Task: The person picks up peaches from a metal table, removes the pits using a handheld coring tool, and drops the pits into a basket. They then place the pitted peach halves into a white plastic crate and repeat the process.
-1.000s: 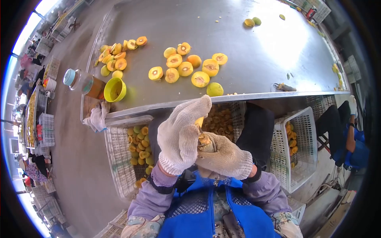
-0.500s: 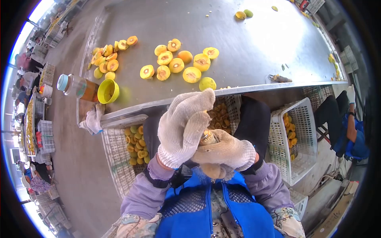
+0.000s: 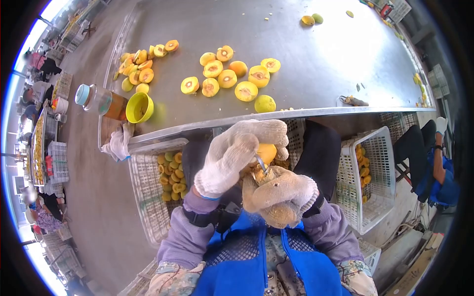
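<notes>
"Just off the near edge of the metal table point(image 3: 296, 59), what does the left hand point(image 3: 232, 154) have?"

"A yellow fruit piece point(image 3: 266, 152), grasped in its gloved fingers at that hand's three o'clock and partly covered by them"

"And the right hand point(image 3: 282, 192)?"

"At the left hand's four o'clock, its fingers clenched round a tool point(image 3: 261, 164) with a curved metal end. That end is either touching the fruit piece or just in front of it; I cannot tell which"

"What lies about them?"

"Taking the fruit piece as the clock's centre, the scattered fruit halves point(image 3: 227, 79) are between eleven and twelve on the table, with a tighter fruit heap point(image 3: 146, 75) nearer ten. Towards ten also, the green cup point(image 3: 139, 107) stands just beside a tilted-looking bottle point(image 3: 111, 105)"

"Any crates?"

"One left crate point(image 3: 145, 197) with fruit in it at eight o'clock, and a right crate point(image 3: 377, 167), also holding fruit, between three and four"
</notes>
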`<state>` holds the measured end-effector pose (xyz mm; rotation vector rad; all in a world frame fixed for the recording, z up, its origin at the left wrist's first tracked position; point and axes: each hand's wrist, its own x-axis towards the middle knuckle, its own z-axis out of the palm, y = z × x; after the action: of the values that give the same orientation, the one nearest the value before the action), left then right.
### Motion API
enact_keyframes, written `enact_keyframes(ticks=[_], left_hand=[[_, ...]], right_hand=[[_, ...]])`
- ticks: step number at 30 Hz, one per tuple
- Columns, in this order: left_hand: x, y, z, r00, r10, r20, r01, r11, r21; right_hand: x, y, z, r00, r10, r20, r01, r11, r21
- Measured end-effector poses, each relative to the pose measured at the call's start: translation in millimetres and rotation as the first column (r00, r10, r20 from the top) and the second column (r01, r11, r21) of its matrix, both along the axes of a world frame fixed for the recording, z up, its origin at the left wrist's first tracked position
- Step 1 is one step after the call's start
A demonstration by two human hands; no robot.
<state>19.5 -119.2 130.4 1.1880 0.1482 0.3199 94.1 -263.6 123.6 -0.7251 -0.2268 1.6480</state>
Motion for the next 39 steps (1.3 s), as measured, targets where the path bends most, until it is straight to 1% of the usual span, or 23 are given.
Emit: enact_keyframes(ticks=[2,5,7,8,11,15,17,18,20,22,24,25,26,28,29,31,32,33,34,35,36,38,39], left_hand=[[0.1,6.0,9.3,0.996,-0.008,-0.090,0.005,0.999,-0.033],[-2.4,8.3,8.1,0.973,-0.045,-0.227,0.085,0.982,0.169],[-4.6,-1.8,-2.1,0.995,0.097,-0.012,-0.096,0.991,0.091],[-6.9,-3.2,-3.5,0.995,0.100,-0.012,-0.098,0.991,0.092],[-10.3,-8.0,-7.7,0.996,0.084,0.003,-0.080,0.964,-0.252],[-5.3,-2.0,2.6,0.997,0.030,-0.064,-0.044,0.970,-0.238],[1.1,3.0,8.2,0.990,0.008,-0.140,0.016,0.985,0.172],[3.7,6.9,4.0,0.990,0.007,-0.141,0.017,0.985,0.170],[6.4,16.4,-9.4,0.988,-0.014,0.155,-0.072,0.844,0.531],[-0.4,11.2,-10.7,0.987,-0.050,0.154,-0.027,0.885,0.464],[-4.7,-1.0,-8.2,0.996,0.023,0.089,-0.022,1.000,-0.013],[-3.9,-2.3,-13.8,0.996,-0.012,0.091,0.034,0.968,-0.247],[3.4,-7.7,-18.0,0.998,-0.021,0.063,0.054,0.808,-0.586],[6.0,-12.9,-23.0,0.999,0.008,-0.048,-0.037,0.762,-0.647],[4.4,-9.2,-19.8,0.985,0.079,-0.152,-0.144,0.863,-0.485],[-1.9,9.4,-13.4,0.924,0.273,-0.268,-0.314,0.942,-0.122],[-8.3,25.4,-29.0,0.881,0.416,-0.224,-0.409,0.909,0.080],[-25.7,49.3,-41.2,0.860,0.502,-0.092,-0.384,0.756,0.531],[-43.3,67.9,-40.3,0.740,0.592,-0.319,-0.515,0.804,0.296],[-59.4,89.1,-48.3,0.627,0.741,-0.241,-0.382,0.562,0.734],[-81.3,120.1,-73.8,0.566,0.810,-0.154,-0.004,0.189,0.982],[-76.1,119.3,-79.9,0.637,0.754,0.162,0.118,-0.303,0.946],[-62.0,116.9,-89.9,0.696,0.712,0.091,-0.025,-0.102,0.994]], right_hand=[[7.5,-2.8,-4.7,0.997,0.068,0.035,-0.067,0.997,-0.030],[6.3,-1.4,-0.3,0.993,0.116,0.033,-0.113,0.991,-0.077],[0.1,2.5,9.0,0.993,0.058,-0.106,-0.061,0.998,-0.027],[0.1,1.4,6.5,0.993,0.060,-0.106,-0.064,0.998,-0.027],[-2.5,-3.9,-2.7,0.977,0.108,-0.183,-0.118,0.992,-0.043],[-3.8,-4.3,-1.7,0.986,0.054,-0.158,-0.059,0.998,-0.025],[-0.7,-3.5,-1.8,0.989,0.048,-0.142,-0.044,0.999,0.030],[0.7,-4.6,-4.5,0.986,0.091,-0.143,-0.094,0.995,-0.014],[0.5,-4.5,-8.5,0.980,0.133,-0.146,-0.142,0.988,-0.053],[-1.5,-3.6,-11.9,0.930,0.184,-0.319,-0.153,0.981,0.119],[-12.1,-2.4,-7.7,0.957,0.079,-0.280,-0.063,0.996,0.068],[-14.6,-1.4,-5.8,0.973,-0.027,-0.230,0.033,0.999,0.023],[-13.2,-0.1,-9.4,0.973,-0.027,-0.229,0.033,0.999,0.021],[-5.4,7.3,-18.4,0.969,0.247,-0.032,-0.229,0.933,0.277],[5.4,6.8,-14.5,0.945,0.321,0.063,-0.327,0.933,0.150],[12.5,-8.1,-27.0,0.964,0.263,0.028,-0.264,0.957,0.115],[13.2,-12.3,-31.4,0.979,0.202,-0.004,-0.201,0.976,0.079],[11.2,-12.7,-29.6,0.995,0.079,0.058,-0.085,0.990,0.116],[12.9,-17.8,-33.5,0.995,0.081,0.060,-0.088,0.988,0.124],[17.9,-25.9,-40.7,0.993,0.106,0.053,-0.106,0.994,0.004],[21.0,-28.9,-44.8,0.991,0.131,0.040,-0.126,0.985,-0.117],[24.8,-15.8,-31.3,0.981,0.191,-0.044,-0.196,0.965,-0.175],[20.3,-12.4,-37.2,0.974,0.224,-0.025,-0.223,0.941,-0.253]])
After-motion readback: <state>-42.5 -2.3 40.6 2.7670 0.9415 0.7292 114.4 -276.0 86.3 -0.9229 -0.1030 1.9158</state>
